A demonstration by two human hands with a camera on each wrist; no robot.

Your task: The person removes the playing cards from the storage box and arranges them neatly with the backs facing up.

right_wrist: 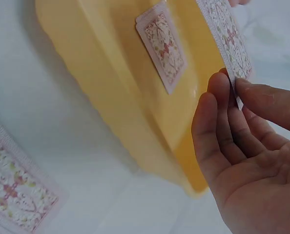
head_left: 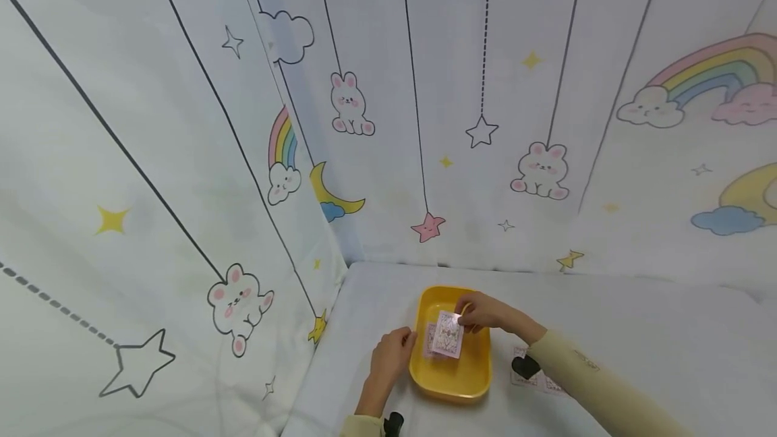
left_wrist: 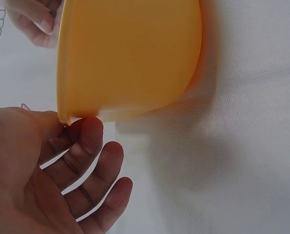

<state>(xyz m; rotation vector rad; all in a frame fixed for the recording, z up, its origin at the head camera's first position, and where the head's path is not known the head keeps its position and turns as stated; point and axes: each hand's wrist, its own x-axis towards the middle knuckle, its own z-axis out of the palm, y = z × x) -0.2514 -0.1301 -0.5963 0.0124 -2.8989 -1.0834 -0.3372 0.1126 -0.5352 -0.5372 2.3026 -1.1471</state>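
Note:
A yellow plastic tub [head_left: 452, 386] with rounded corners stands on the white surface. At its left rim my left hand [head_left: 391, 354] pinches the edge between thumb and forefinger, the other fingers loosely bent in the left wrist view. Over the tub, my right hand [head_left: 482, 312] pinches a flat pink-and-white patterned sachet [head_left: 448, 334] by one corner, thumb [right_wrist: 267, 100] on its printed face. Below it, a similar sachet [right_wrist: 165, 48] lies inside the tub, with another edge showing from under it.
To the right of the tub, more patterned sachets [right_wrist: 18, 183] lie on the white cloth [head_left: 376, 295], partly behind the right sleeve [head_left: 591, 376]. White curtains [head_left: 388, 174] printed with bunnies, stars and rainbows stand behind and at the left.

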